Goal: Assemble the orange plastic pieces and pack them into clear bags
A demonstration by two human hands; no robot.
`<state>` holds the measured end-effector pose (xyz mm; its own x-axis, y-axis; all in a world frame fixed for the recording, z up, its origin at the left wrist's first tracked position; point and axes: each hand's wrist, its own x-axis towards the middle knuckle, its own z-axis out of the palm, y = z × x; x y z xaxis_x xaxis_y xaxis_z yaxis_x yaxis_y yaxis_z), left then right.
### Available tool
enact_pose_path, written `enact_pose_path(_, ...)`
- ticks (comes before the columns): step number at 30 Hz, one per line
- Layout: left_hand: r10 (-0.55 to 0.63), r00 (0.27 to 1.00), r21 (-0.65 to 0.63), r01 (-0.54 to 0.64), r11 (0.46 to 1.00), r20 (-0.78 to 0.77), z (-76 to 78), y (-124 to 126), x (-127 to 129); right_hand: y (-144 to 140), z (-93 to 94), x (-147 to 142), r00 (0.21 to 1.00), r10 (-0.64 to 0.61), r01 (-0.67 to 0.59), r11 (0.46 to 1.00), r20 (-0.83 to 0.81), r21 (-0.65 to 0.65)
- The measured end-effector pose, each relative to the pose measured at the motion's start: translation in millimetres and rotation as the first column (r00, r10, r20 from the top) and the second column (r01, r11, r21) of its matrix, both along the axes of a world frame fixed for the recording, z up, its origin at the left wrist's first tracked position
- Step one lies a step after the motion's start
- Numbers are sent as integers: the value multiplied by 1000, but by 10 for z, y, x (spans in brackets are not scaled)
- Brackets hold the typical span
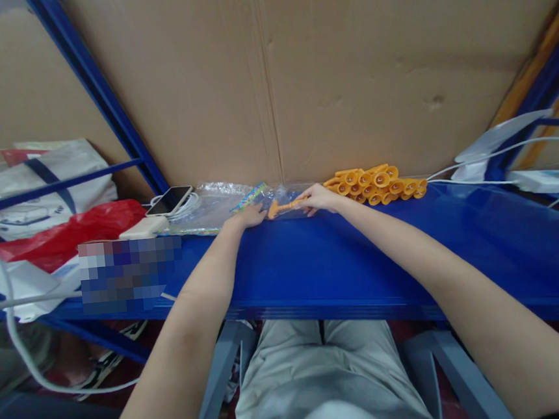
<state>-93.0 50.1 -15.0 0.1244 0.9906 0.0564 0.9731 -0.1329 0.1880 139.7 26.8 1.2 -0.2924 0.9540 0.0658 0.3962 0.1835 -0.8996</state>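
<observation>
Right hand [318, 197]: grip is pinched on the orange piece [285, 206], held inside the clear bag [286, 199].
Left hand [249, 216]: fingers are laid flat, spread, just left of the piece on the worktop [342, 256].

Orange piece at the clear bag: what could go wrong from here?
1. The clear bag looks thin and is pinned only by the left hand; it might slide or crumple as the right hand moves the orange piece.
2. The orange pile sits close to the right hand; a bump could scatter it.
</observation>
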Motion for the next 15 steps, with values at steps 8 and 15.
enact_pose_path(8,-46,986,-127,67,990,160,84,-121,86,18,-47,95,999,50,-50,999,-3,10)
enact_pose_path(15,31,971,-90,-10,996,236,123,-126,67,84,-66,-75,996,-56,55,998,-63,-12)
